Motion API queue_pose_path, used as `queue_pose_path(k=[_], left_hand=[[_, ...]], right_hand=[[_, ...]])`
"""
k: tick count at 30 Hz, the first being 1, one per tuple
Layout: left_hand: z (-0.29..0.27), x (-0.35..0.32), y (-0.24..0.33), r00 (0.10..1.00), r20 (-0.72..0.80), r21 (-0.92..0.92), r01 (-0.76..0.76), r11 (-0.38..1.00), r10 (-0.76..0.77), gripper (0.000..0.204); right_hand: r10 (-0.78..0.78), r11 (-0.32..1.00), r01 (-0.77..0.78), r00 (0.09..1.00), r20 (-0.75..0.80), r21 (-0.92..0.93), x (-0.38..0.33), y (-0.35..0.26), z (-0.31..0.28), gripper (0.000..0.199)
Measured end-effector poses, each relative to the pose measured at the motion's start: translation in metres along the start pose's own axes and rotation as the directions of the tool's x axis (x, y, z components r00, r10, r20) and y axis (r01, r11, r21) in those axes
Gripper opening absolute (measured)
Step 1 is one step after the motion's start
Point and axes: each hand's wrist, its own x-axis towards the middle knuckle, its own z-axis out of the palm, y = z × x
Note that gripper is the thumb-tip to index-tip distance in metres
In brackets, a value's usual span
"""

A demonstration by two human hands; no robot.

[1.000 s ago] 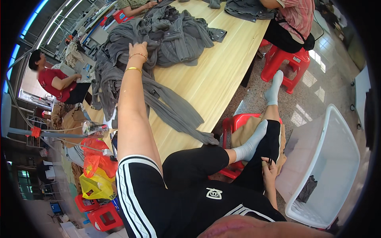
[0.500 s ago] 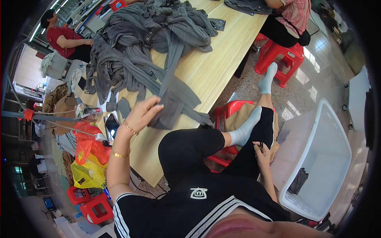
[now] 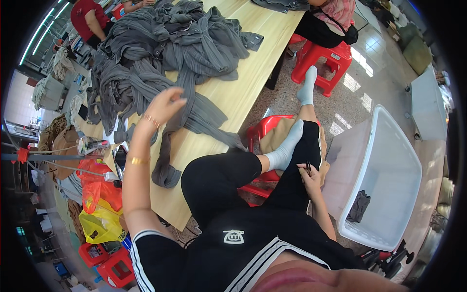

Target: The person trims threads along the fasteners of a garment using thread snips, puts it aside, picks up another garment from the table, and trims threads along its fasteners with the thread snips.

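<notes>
A large heap of dark grey garments (image 3: 141,53) with metal snaps covers the far left part of the wooden table (image 3: 233,92). Over its near side is my left hand (image 3: 164,106), fingers curved and apart, with no cloth visibly gripped. Just beyond that hand, one grey sleeve (image 3: 168,170) trails down toward the table's near edge. Another length of grey cloth (image 3: 209,119) stretches right toward my knee. My right hand (image 3: 311,181) rests on my leg, closed around a small dark tool that looks like thread snips (image 3: 308,168).
A white plastic bin (image 3: 360,151) with a dark grey piece (image 3: 359,206) inside stands at my right. Under my raised leg is a red stool (image 3: 262,129). Red and yellow bags (image 3: 99,219) sit left of the table. Another person (image 3: 335,19) sits at far right.
My left hand has moved away from the flat grey piece, up toward the heap. A sleeve now lies along the near table. My right hand still holds the snips on my leg.
</notes>
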Motion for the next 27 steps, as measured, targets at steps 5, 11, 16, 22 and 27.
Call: queue_pose_path(k=[5, 11, 16, 22, 27], left_hand=[[0.032, 0.150, 0.011, 0.973, -0.231, 0.400, 0.079, 0.913, 0.017, 0.046], [0.036, 0.214, 0.009, 0.916, -0.368, 0.497, 0.341, 0.798, -0.162, 0.043], [0.017, 0.219, -0.011, 0.892, -0.444, 0.442, 0.303, 0.844, -0.087, 0.031], [0.006, 0.189, 0.005, 0.849, -0.527, -0.052, 0.023, 0.998, -0.048, 0.022], [-0.025, 0.066, 0.070, 0.810, -0.530, -0.439, -0.516, 0.736, 0.252, 0.017]], right_hand=[[-0.006, 1.000, 0.006, 0.999, -0.042, -0.001, -0.004, 0.008, -0.006, 0.014], [0.015, 1.000, -0.014, 0.994, -0.104, 0.013, -0.011, 0.013, -0.007, 0.015], [0.038, 0.999, -0.034, 0.995, -0.089, 0.036, -0.010, 0.009, -0.008, 0.015], [0.001, 1.000, -0.001, 0.998, -0.056, 0.008, -0.003, 0.010, 0.000, 0.014], [0.006, 1.000, -0.005, 0.998, -0.066, 0.023, -0.003, 0.015, -0.004, 0.014]])
